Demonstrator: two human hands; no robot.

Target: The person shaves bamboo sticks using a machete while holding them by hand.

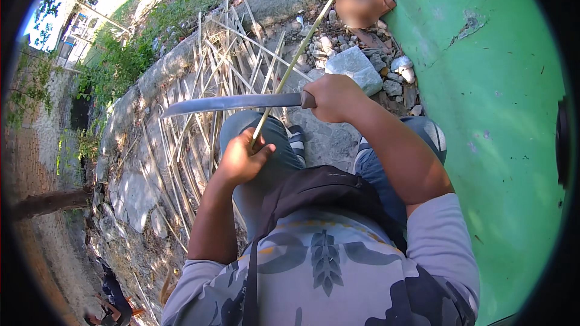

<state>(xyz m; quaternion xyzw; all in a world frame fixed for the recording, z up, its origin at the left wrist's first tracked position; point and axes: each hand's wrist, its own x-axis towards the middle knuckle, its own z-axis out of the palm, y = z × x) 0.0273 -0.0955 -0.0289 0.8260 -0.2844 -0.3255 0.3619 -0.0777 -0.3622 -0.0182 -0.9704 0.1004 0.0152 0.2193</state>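
Note:
My right hand (337,98) is closed around the short dark handle of a machete (223,103), whose long blade points left with its tip slightly lowered. In my left hand (244,158) is the near end of a long, thin pale-green bamboo strip (302,46), gripped between thumb and fingers over my left knee. The strip slants up and away to the right. Blade and strip cross just beyond my left hand; whether they touch I cannot tell.
Many loose pale strips (181,139) lie on the stony ground ahead and left. A pale stone block (355,70), rubble and a blurred orange-brown round object (360,4) are ahead right. Green painted floor (489,163) spans the right. Another person (115,293) is far lower left.

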